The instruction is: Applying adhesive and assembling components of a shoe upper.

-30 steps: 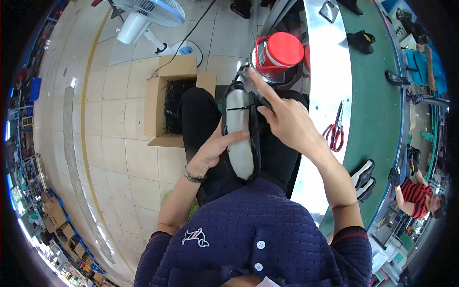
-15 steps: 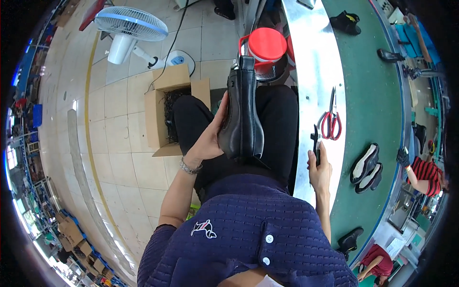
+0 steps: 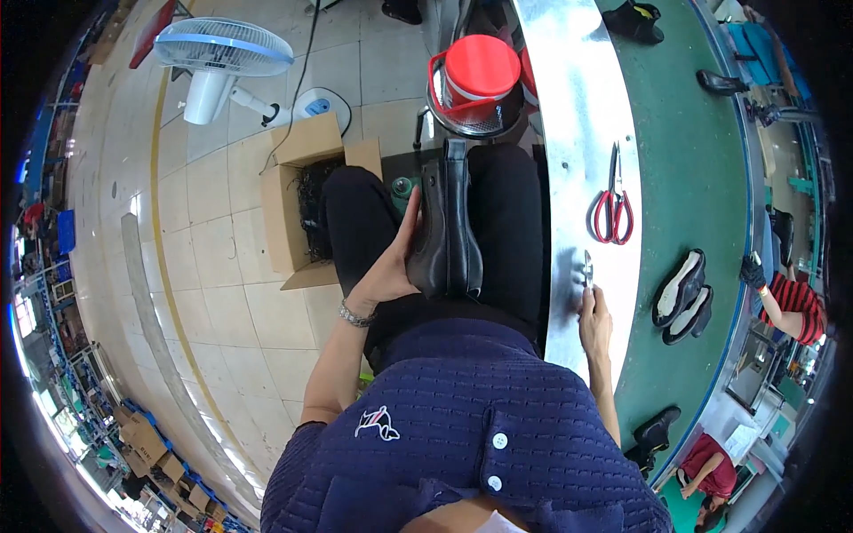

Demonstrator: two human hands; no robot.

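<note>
A black leather ankle boot stands over my lap between my thighs, its shaft pointing away from me. My left hand is wrapped round its left side, with the fingers partly hidden behind it. On the metal-topped bench to my right, my right hand pinches a small slim tool; its shiny tip points away from me and its exact kind is not clear. Just beyond that hand lie scissors with red handles, touched by neither hand.
A carton of dark scraps stands by my left knee. Beyond my knees are a red-lidded bucket and a green bottle. A white fan stands far left. Shoes sit on the green conveyor; people work beyond it.
The boot has come a little lower, toward me, in my left hand. My right hand has turned, and the tool in it now shows a shiny tip instead of a dark side.
</note>
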